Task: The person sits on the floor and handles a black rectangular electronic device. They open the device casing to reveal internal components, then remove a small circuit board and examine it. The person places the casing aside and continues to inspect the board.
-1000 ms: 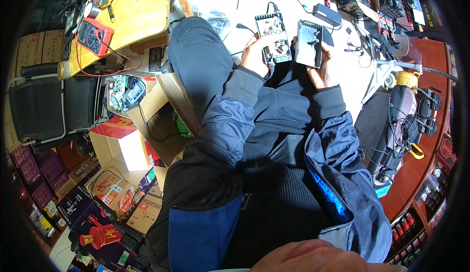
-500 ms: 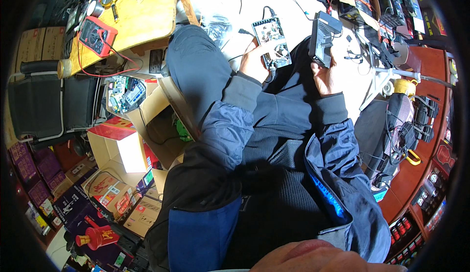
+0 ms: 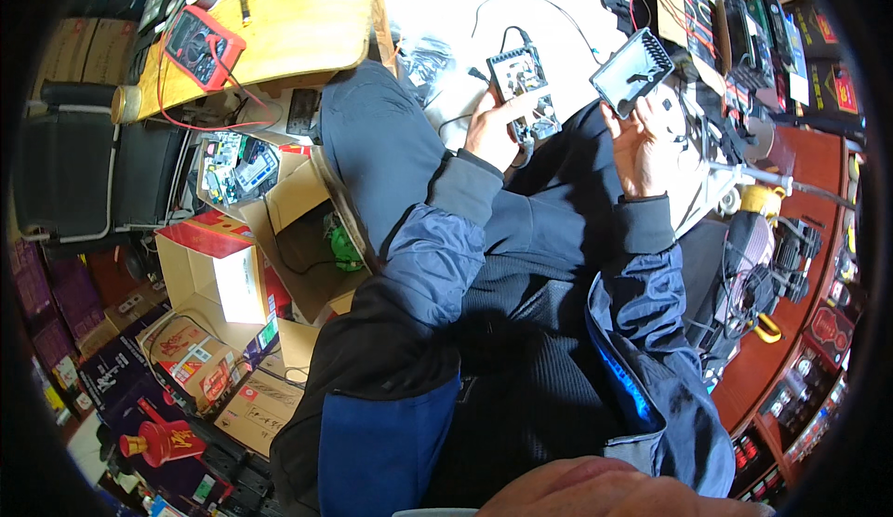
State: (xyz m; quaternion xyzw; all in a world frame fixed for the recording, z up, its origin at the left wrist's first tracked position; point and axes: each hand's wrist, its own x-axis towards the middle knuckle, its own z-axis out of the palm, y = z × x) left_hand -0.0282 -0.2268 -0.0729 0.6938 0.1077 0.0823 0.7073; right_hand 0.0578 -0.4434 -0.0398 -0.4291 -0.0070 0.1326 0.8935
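Observation:
My left hand [image 3: 495, 132] grips an opened electronic device [image 3: 526, 89], its thumb laid across the exposed circuit board in a black casing. A black cable runs from the casing's top end. To the right, the fingers of my right hand [image 3: 640, 152] are at the lower edge of a black plastic cover [image 3: 633, 69]. This cover is tilted with its hollow inside facing up; how firmly the fingers grip it is partly hidden. The two parts are apart from each other, above my lap.
A yellow wooden table [image 3: 307, 29] at the upper left bears a red multimeter [image 3: 204, 47] with leads. Opened cardboard boxes [image 3: 209, 271] stand at my left, one box [image 3: 244, 171] holding circuit boards. Tools and cables [image 3: 758, 275] crowd the right; a thin black cable [image 3: 549, 1] lies ahead.
The black cover has turned from edge-on to show its hollow inside, and my right hand's fingers have shifted to its lower edge. My left hand keeps hold of the opened device.

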